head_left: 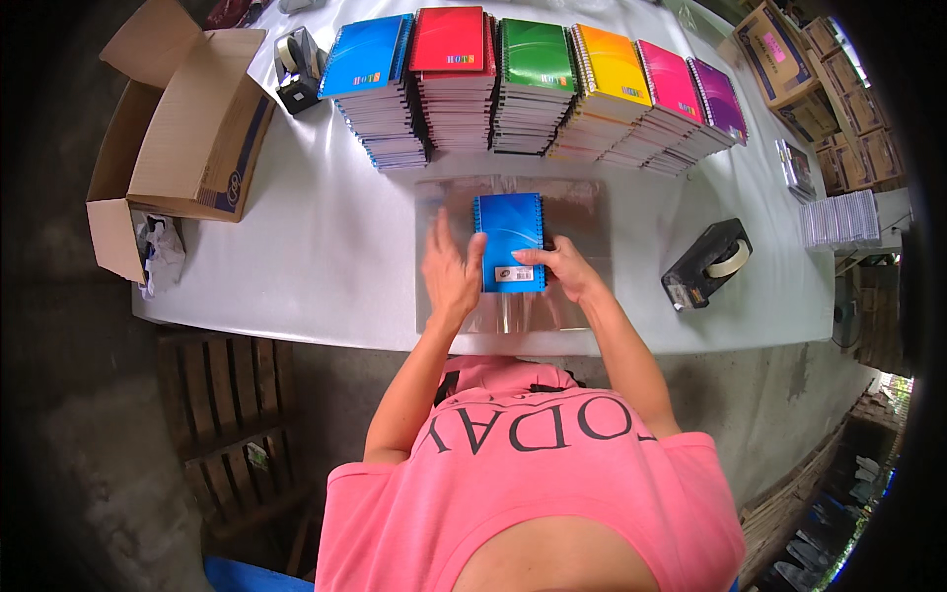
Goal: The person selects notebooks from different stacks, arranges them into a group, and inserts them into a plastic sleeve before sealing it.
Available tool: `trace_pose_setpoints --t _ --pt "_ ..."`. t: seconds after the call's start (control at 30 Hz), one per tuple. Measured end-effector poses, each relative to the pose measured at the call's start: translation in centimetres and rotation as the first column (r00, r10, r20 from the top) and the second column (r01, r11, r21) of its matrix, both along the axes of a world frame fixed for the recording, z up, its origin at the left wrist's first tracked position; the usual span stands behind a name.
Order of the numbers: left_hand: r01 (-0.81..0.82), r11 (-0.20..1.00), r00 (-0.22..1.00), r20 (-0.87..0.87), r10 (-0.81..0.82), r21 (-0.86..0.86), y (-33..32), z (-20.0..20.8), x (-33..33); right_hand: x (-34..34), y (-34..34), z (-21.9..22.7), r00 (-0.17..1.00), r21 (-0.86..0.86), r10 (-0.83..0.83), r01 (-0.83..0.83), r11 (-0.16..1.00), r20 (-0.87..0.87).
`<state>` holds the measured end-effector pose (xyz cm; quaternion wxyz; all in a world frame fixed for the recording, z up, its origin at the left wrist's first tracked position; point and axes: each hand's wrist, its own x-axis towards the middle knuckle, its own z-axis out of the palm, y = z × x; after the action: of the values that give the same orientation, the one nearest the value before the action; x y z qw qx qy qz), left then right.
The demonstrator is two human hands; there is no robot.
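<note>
A blue spiral notebook [509, 222] with a white label near its lower edge is in front of me, above a shiny clear plastic sheet [580, 207]. Wire coils show along both its left and right sides, so more than one notebook may be stacked here. My right hand [570, 270] grips the right side, thumb on the cover and the other fingers partly hidden beneath. At the left side my left hand [452, 276] is upright with its fingers stretched out, slightly blurred. Its thumb is by the notebook's edge; whether it touches, I cannot tell.
Stacks of blue [367, 59], red [449, 44], green [536, 59], yellow [614, 67], pink [671, 87] and purple [720, 99] notebooks line the far side. Tape dispensers stand right [706, 264] and far left [298, 69]. An open carton [197, 128] sits left.
</note>
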<state>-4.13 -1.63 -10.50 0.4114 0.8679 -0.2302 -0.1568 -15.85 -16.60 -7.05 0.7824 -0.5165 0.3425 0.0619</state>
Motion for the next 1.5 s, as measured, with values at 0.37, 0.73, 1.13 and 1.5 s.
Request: trace_pose_setpoints --t 0.37,0.73,1.13,1.5 --pt "0.035 0.893 0.897 0.379 -0.226 0.449 3.2 -5.6 -2.8 -0.2 -0.7 -2.8 0.999 0.013 -0.008 0.008 1.000 -0.033" --pt "0.009 0.861 0.912 0.350 -0.216 0.508 2.5 -3.2 -3.0 -0.4 -0.2 -1.2 1.000 0.051 -0.011 0.010 0.999 0.014" --pt "0.310 0.914 0.851 0.352 -0.390 0.263 3.0 -5.7 -3.8 -0.5 -0.8 -3.1 1.000 0.041 0.015 -0.015 0.999 0.019" --pt "-0.210 0.959 0.939 -0.312 0.144 -0.189 4.9 -1.2 2.8 -0.7 -1.1 -2.8 1.000 0.066 0.013 -0.015 0.998 0.028"
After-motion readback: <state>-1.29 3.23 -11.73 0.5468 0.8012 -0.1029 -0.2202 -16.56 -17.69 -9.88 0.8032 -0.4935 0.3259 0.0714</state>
